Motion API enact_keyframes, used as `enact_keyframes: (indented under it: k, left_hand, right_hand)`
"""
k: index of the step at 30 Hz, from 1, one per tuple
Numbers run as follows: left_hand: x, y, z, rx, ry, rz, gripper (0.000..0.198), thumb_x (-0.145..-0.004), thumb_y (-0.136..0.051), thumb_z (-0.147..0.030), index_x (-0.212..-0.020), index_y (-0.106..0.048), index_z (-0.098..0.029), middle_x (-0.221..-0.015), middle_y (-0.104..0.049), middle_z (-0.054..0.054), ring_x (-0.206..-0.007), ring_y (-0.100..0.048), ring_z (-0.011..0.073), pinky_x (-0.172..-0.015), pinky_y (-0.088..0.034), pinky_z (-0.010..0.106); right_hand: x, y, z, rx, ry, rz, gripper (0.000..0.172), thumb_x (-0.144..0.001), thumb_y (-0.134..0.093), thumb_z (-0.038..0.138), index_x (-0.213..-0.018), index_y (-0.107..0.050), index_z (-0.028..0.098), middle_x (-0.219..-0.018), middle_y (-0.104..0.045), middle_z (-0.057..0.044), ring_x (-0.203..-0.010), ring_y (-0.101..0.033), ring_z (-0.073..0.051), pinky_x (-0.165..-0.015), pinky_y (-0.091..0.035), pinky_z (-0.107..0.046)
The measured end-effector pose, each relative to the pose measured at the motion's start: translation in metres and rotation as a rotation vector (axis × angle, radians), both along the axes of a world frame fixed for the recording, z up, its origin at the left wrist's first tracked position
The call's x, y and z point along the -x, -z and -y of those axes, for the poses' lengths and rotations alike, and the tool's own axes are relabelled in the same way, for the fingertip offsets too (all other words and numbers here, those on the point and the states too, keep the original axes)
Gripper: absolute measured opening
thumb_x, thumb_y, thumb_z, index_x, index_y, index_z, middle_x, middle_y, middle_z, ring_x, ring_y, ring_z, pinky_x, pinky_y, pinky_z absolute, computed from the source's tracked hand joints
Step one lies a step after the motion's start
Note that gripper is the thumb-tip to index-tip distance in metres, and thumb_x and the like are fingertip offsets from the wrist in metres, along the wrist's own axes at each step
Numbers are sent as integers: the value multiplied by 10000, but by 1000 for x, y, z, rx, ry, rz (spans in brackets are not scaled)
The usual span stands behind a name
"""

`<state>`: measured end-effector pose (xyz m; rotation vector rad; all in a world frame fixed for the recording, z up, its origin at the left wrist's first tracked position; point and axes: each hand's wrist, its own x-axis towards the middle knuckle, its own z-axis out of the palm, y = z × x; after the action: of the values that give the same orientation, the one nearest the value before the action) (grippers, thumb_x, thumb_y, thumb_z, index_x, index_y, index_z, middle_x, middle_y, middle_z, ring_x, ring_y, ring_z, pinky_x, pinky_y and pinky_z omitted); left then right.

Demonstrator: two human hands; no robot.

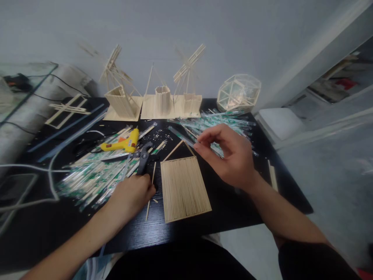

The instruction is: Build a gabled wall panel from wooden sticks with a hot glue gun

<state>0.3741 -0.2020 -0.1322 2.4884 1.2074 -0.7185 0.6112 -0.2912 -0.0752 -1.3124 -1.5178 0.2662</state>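
My left hand (135, 194) is closed at the lower handle of black-handled shears (143, 156), whose metal blade points left. A thin wooden stick (148, 210) lies on the table, passing beside that hand's fingers. To its right lies a flat panel of wooden sticks (185, 188), with two sticks meeting in a peak (172, 151) at its far edge. My right hand (230, 155) hovers above and right of this peak, thumb and fingertips brought together in a pinch. Anything between those fingertips is too small to make out.
A yellow glue gun (124, 143) rests on wrapped stick bundles (93, 181). More plastic wrappers (221, 122) lie behind my right hand. Stick windmill models (119, 103) and a polyhedral frame (239, 92) stand along the back. A white cable (51, 181) loops at left.
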Motion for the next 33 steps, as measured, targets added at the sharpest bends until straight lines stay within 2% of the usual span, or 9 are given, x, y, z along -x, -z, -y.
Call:
enact_keyframes:
  k: [4,9,14,20,24,26,28,31,33]
  left_hand:
    - [1,4,-3,-9,-17,74,313,-942,-445,-313,-954,-717,-159,-950,-785,185,-925,-763,372,-749,-531,425]
    - [4,5,-6,-28,-44,111,313,-957,-447,-316,-953,-725,-173,-958,-789,166,-909,-762,342,-746,-512,398]
    - [-2,5,-2,-29,-14,163,401,-1009,-427,-480,-955,-690,-182,-911,-786,146,-891,-764,338,-729,-500,387]
    - [-5,9,-7,-12,23,133,316,-994,-437,-393,-968,-662,-173,-899,-779,146,-865,-764,333,-704,-503,384]
    - [-7,7,-8,-26,25,104,332,-974,-452,-405,-996,-671,-157,-917,-779,180,-900,-763,380,-724,-527,422]
    - [-10,6,-6,-27,37,95,334,-968,-454,-392,-992,-679,-147,-931,-780,200,-909,-765,389,-742,-536,432]
    - [-12,4,-4,-31,36,88,306,-954,-465,-352,-992,-684,-142,-953,-784,214,-914,-767,387,-753,-540,432]
    - [-15,4,-2,-52,16,88,272,-926,-482,-281,-1010,-692,-131,-964,-785,226,-928,-770,397,-752,-547,440]
    - [-16,5,-1,-62,13,89,291,-938,-470,-286,-1007,-702,-123,-954,-783,230,-935,-770,403,-752,-555,450]
  right_hand:
    - [-1,4,9,41,44,20,51,-938,-700,226,-957,-654,216,-809,-666,13,-733,-642,-137,-707,-554,-302]
    - [-5,14,17,94,68,-7,46,-928,-702,213,-942,-660,205,-792,-663,26,-701,-631,-115,-674,-538,-263]
    - [-4,25,21,166,49,-17,40,-931,-703,218,-936,-670,196,-795,-675,28,-686,-635,-101,-655,-529,-236]
    - [1,30,17,235,-11,-51,130,-930,-710,260,-1025,-658,188,-781,-676,24,-669,-648,-113,-650,-532,-248]
    - [7,33,18,261,-39,-24,89,-943,-694,266,-968,-669,184,-755,-679,25,-611,-599,-96,-588,-484,-223]
    - [15,40,22,278,-106,28,89,-953,-688,256,-911,-686,178,-738,-674,25,-587,-571,-88,-580,-464,-216]
    - [28,51,27,344,-242,117,98,-965,-688,248,-913,-714,169,-769,-696,8,-637,-610,-98,-644,-490,-224]
    - [50,70,32,497,-410,362,217,-992,-683,316,-1112,-722,140,-949,-760,-63,-820,-703,-165,-765,-531,-281]
    - [63,81,33,588,-448,520,281,-1023,-633,354,-1168,-708,125,-1039,-759,-104,-878,-715,-202,-759,-540,-316]
